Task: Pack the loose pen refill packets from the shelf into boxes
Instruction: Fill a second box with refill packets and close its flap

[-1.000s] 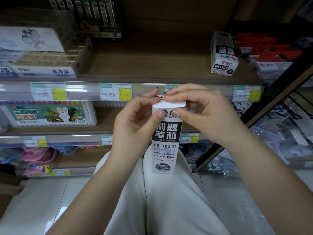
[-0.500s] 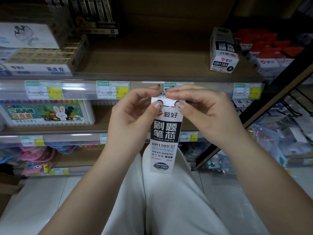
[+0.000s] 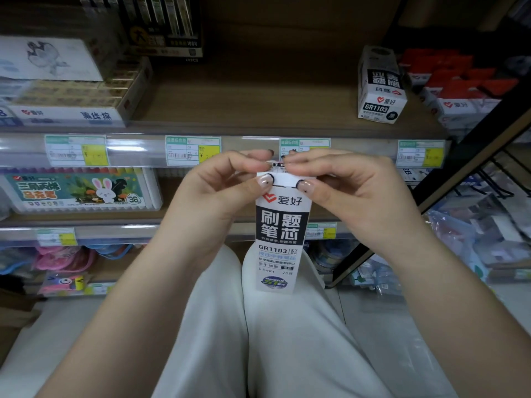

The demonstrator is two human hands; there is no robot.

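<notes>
while both hands pinch its top end, the refill box point(image 3: 283, 234) hangs upright in front of the shelf edge, above the person's lap in pale trousers point(image 3: 258, 340). the left hand point(image 3: 218, 193) grips the top left corner, thumb on the front face and fingers curled over the top flap. the right hand point(image 3: 344, 191) grips the top right corner the same way, its thumb pressing the white flap. the two thumbs sit near each other on the flap, a little apart. the box front is white and black with "gr1103" printed on it.

on the wooden shelf point(image 3: 258, 104) behind, a second box point(image 3: 379, 87) of the same kind stands at the right, well apart from the hands. red-topped boxes point(image 3: 459, 87) lie further right. an eraser carton point(image 3: 77, 101) sits at the left of that shelf. price tags point(image 3: 192, 150) line the shelf rail. one shelf down at the left lies a marker case point(image 3: 80, 191) with a rabbit picture.
</notes>
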